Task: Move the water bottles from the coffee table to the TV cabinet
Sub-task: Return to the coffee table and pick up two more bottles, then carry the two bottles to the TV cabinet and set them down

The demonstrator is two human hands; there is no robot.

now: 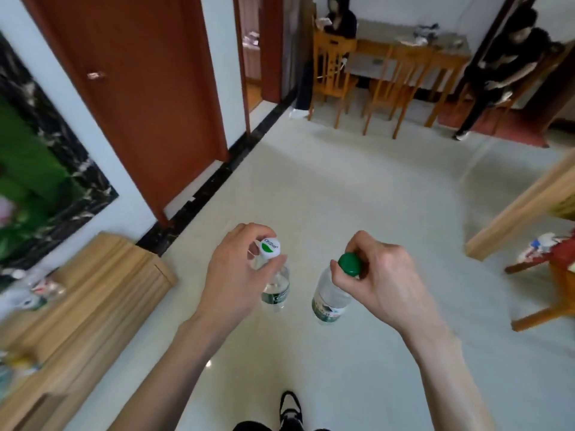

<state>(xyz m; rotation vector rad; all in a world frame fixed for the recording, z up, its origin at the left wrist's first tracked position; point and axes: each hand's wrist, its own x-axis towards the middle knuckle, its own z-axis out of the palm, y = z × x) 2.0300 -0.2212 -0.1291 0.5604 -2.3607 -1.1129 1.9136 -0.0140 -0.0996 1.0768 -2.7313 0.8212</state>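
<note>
A: Bottles counted?
B: Two. White-cap bottle (275, 286) is pinched at the neck by left hand (238, 275); green-cap bottle (331, 293) is gripped at the cap by right hand (384, 283).
A: Axis?
B: Near upright, caps up, both held above the floor (357, 188), cabinet (93, 293) at left.

- Both arms (174, 362) are bare, with no sleeves.
- No rings or watch on either hand (230, 275).
- A black shoe (289, 409) with white bits.

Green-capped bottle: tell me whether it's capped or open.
Capped: the green cap sits on the bottle, pinched by the right hand.
</note>
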